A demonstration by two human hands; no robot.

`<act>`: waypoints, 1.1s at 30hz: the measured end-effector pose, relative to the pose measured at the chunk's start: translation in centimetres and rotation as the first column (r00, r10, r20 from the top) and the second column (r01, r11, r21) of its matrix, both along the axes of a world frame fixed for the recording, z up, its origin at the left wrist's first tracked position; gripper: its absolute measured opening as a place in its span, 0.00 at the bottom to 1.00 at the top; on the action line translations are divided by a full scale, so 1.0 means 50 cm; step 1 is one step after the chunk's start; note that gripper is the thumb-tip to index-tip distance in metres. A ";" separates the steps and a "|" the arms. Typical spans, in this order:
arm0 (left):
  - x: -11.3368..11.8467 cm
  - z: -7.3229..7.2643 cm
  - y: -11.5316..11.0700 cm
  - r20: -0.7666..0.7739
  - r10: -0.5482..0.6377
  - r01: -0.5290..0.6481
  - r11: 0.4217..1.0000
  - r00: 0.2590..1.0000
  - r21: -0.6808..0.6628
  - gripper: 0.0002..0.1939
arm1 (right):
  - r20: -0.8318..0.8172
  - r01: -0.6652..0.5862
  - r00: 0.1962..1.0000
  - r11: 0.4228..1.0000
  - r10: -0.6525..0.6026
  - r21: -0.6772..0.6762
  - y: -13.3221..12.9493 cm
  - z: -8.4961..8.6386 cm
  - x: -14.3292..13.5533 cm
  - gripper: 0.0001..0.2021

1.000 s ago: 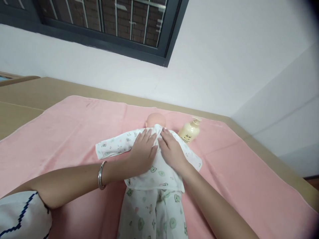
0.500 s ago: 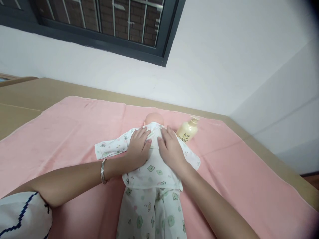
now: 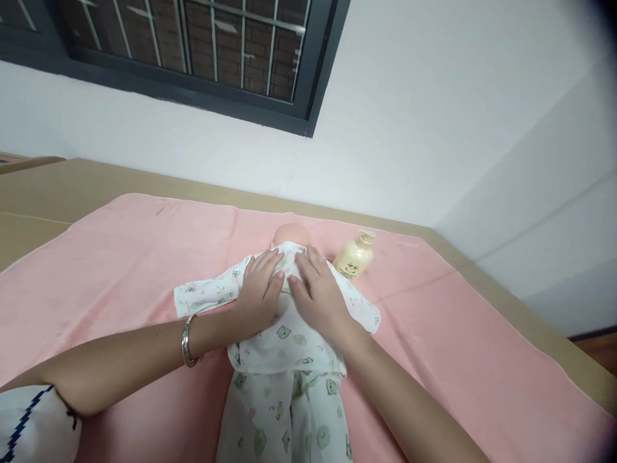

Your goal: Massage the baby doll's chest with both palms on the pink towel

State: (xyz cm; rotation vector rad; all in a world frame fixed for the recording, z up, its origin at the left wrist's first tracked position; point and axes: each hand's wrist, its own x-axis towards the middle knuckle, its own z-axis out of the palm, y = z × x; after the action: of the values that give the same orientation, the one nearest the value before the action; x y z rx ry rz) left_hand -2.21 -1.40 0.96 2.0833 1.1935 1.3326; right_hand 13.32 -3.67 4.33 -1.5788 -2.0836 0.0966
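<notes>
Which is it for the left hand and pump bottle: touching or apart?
Apart. The head view shows it plainly: the right hand and printed top lie between the left hand and the pump bottle.

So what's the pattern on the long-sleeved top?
White top with small scattered prints, some green; clearest in the head view.

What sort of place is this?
Indoors, possibly a bedroom or baby-care practice room; I can't tell which. A pink cloth covers much of a tan surface, an apparent baby doll in printed clothes lies on it, and a pump bottle is beside the doll.
</notes>
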 end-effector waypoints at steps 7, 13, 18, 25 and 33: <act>0.058 0.112 0.054 0.450 -0.155 0.294 0.920 0.880 -0.258 0.23 | 0.054 -0.048 0.998 0.997 0.044 0.062 0.010 0.022 0.032 0.25; 0.164 0.180 0.120 0.647 -0.279 0.658 0.592 0.710 -0.466 0.37 | -0.017 0.297 0.953 0.916 -0.303 0.270 0.038 0.084 0.143 0.31; 0.222 0.205 0.142 0.690 -0.265 0.715 0.466 0.674 -0.520 0.41 | 0.099 0.299 0.942 0.937 -0.320 0.183 0.050 0.096 0.182 0.29; 0.212 0.229 0.043 0.951 0.050 0.921 0.237 0.306 -0.309 0.32 | -0.047 0.123 0.992 0.974 -0.116 0.192 -0.011 0.103 0.081 0.30; 0.078 0.213 -0.133 0.963 -0.214 0.985 -0.022 0.162 -0.171 0.28 | 0.115 -0.048 0.993 0.933 0.007 0.356 -0.097 0.152 0.033 0.30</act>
State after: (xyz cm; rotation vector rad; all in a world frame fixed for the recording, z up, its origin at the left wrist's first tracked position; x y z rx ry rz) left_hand 1.67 -8.07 11.59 0.7657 0.0448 0.5273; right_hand 14.96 -8.52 11.94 -1.3577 -2.0635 -0.3537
